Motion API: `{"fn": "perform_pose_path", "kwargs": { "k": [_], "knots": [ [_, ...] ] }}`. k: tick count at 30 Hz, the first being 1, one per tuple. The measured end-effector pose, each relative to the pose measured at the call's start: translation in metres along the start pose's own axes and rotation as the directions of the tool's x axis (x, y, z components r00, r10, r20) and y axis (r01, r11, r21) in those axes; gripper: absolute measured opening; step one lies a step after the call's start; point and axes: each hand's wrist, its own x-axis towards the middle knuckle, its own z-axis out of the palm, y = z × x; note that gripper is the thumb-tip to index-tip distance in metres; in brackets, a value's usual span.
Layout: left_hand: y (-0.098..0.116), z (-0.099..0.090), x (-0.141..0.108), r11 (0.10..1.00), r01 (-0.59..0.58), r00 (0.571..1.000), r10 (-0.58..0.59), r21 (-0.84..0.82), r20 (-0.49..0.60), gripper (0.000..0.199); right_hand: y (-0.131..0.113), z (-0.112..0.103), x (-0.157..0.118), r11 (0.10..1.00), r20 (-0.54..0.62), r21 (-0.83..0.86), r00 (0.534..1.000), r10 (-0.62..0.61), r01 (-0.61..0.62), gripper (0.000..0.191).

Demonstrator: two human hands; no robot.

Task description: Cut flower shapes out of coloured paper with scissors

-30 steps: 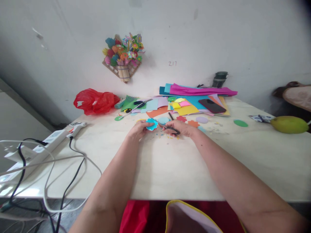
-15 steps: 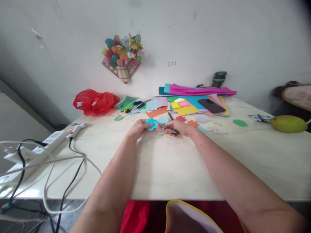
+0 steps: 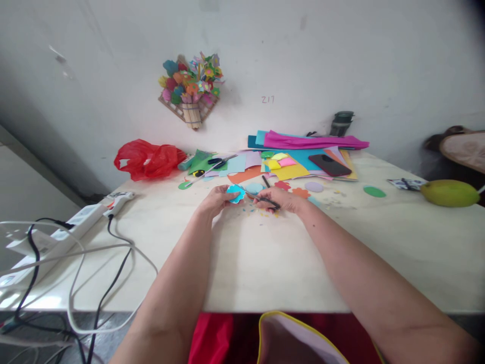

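Pinched in my left hand (image 3: 217, 199) is a bright blue paper flower (image 3: 235, 194) with a scalloped edge. My right hand (image 3: 278, 198) is closed around dark-handled scissors (image 3: 268, 203), whose blades point left at the flower's right edge. Whether the blades touch the paper I cannot tell. Small blue and yellow paper scraps (image 3: 261, 212) lie on the table below my hands. Just behind them are a light blue disc (image 3: 254, 188), a red flower cutout (image 3: 282, 185), an orange flower cutout (image 3: 301, 193) and a lilac disc (image 3: 314, 187).
Coloured sheets (image 3: 291, 172), a phone (image 3: 329, 165) and a second pair of scissors (image 3: 222, 161) lie toward the wall. A red plastic bag (image 3: 149, 159) sits back left. Power strips (image 3: 78, 217) and loose cables (image 3: 113, 245) cover the left side; a yellow-green fruit-like object (image 3: 449, 193) is at right.
Both hands stay almost in place. The blue flower has turned or shifted very slightly in my left hand, and the scissors remain beside its right edge.
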Motion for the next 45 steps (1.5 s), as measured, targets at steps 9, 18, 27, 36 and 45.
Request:
{"fn": "perform_pose_path", "kwargs": {
  "k": [9,18,27,36,45],
  "knots": [
    [0.002,-0.001,0.000,0.999,0.029,0.999,-0.030,0.026,0.030,0.029,0.004,-0.003,0.003,0.999,0.002,0.029,1.000,0.021,-0.021,0.020],
    [0.002,0.001,-0.002,0.998,0.036,0.998,-0.039,0.052,0.049,0.029,0.006,-0.003,0.006,0.998,0.005,0.049,0.999,0.033,-0.033,0.022],
    [0.003,0.001,-0.003,0.998,0.041,0.998,-0.043,0.052,0.045,0.030,0.008,-0.005,0.007,0.999,-0.002,0.011,1.000,0.031,-0.031,0.023],
    [0.001,-0.002,-0.002,0.998,0.045,0.996,-0.047,0.037,0.069,0.028,-0.002,-0.001,-0.001,0.997,0.007,-0.070,1.000,0.016,-0.015,0.029],
    [-0.001,-0.005,0.000,0.997,0.067,0.994,-0.069,0.029,0.089,0.031,-0.002,-0.004,-0.002,0.994,0.035,-0.109,0.999,-0.008,0.011,0.032]
  ]
}}
